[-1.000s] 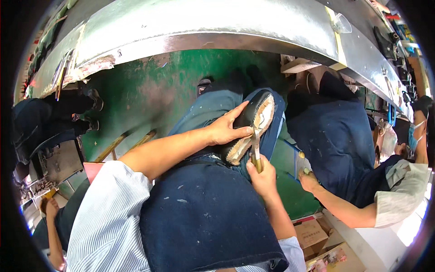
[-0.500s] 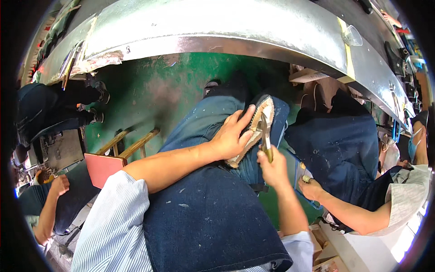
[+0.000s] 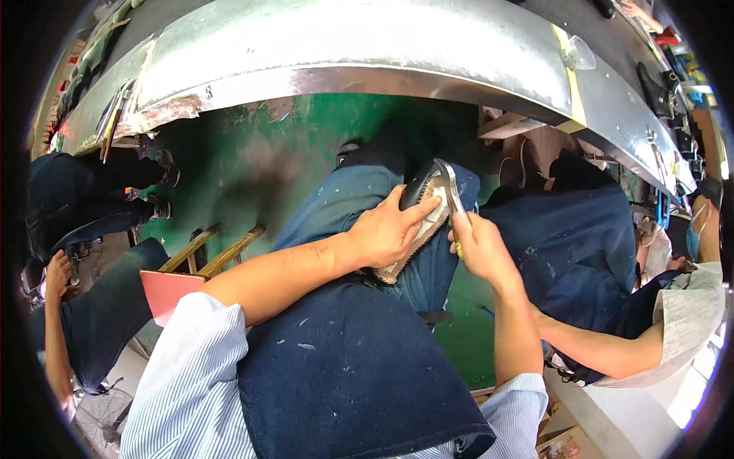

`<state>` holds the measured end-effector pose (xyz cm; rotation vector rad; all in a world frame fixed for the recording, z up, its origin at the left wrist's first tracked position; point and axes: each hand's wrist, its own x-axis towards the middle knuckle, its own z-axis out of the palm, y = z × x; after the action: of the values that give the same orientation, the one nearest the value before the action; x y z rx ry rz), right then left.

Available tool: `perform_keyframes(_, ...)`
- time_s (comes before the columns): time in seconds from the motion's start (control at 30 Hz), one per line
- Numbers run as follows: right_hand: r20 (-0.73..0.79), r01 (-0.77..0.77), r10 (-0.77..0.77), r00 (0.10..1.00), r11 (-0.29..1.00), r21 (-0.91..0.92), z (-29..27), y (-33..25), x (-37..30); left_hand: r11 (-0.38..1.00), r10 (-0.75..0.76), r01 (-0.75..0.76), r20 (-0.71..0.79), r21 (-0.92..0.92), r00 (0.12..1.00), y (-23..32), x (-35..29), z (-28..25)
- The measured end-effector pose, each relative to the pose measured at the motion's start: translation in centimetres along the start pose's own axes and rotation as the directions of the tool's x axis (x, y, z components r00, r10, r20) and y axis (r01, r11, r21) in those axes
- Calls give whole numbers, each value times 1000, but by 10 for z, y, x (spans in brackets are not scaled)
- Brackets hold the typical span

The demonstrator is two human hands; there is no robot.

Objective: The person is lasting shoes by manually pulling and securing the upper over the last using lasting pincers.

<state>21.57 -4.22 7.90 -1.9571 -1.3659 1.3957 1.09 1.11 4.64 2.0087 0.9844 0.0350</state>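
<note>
A dark shoe lies bottom up across my thigh, its pale sole side facing me and ringed by a jagged, gathered edge. My left hand grips it from the left, thumb side toward me, with a finger stretched over the pale bottom. Closed around the yellowish handle of metal pincers is my right hand. The curved metal head of the pincers reaches the toe end of the shoe, along its right edge. Whether the jaws pinch the edge is too small to tell.
A long metal-topped bench curves across the front, with brushes on its left and a clear cup at right. A red-topped stool stands left. A co-worker's forearm is close on my right; another person sits left.
My right hand has moved up and right, bringing the pincers from the middle of the shoe to the toe's edge. My left hand has shifted slightly, and its finger now lies further across the bottom.
</note>
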Motion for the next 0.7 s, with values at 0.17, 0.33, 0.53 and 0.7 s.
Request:
perform_keyframes(0.17, 28, 100, -96, 995, 965, -244, 2, 1, 1, 997, 43, -53, -148, -64, 988, -14, -4, 19)
perform_keyframes(0.33, -116, 299, -308, 944, 950, -94, 18, 0, -22, 974, -68, 12, -247, -224, 967, -31, -3, 40)
perform_keyframes(0.53, -78, 163, -213, 974, 896, -412, 34, 15, -44, 817, 171, -37, 180, -576, 969, -57, -15, 10)
perform_keyframes(0.7, -64, 75, -90, 994, 975, -211, 31, -6, -60, 865, 166, -77, 138, -495, 976, -57, -29, 18)
